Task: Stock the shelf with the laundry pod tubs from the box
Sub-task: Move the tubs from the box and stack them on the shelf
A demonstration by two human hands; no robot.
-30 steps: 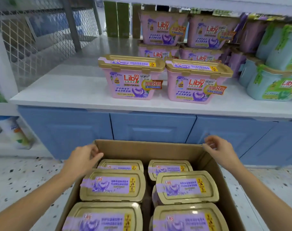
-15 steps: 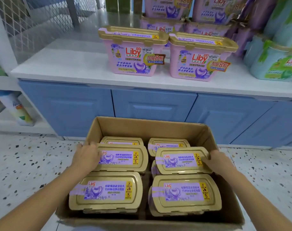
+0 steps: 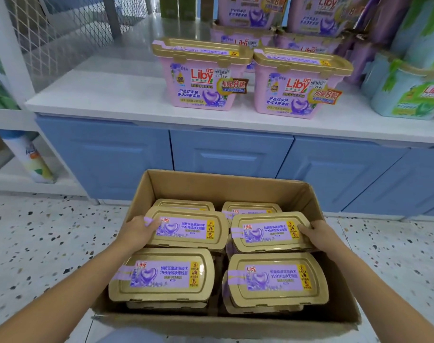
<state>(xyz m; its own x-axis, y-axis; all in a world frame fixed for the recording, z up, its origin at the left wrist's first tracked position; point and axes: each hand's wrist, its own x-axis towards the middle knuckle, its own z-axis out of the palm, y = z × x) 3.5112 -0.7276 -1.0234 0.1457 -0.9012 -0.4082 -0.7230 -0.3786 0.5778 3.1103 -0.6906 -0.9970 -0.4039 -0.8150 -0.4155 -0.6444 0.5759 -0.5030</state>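
An open cardboard box on the floor holds several gold-lidded pink laundry pod tubs. My left hand grips the left end of the middle-left tub, thumb on its lid. My right hand grips the right end of the middle-right tub. Both tubs sit a little higher than the front tubs. On the white shelf above stand two pink tubs side by side, with more stacked behind them.
Green-and-blue tubs fill the shelf's right end. Blue cabinet doors run below the shelf. A wire mesh panel bounds the shelf on the left. A bottle stands on a low side shelf. The floor is speckled terrazzo.
My hands came down from the box's far rim onto the two middle tubs and closed on their outer ends. The view tilted down and drew closer to the box.
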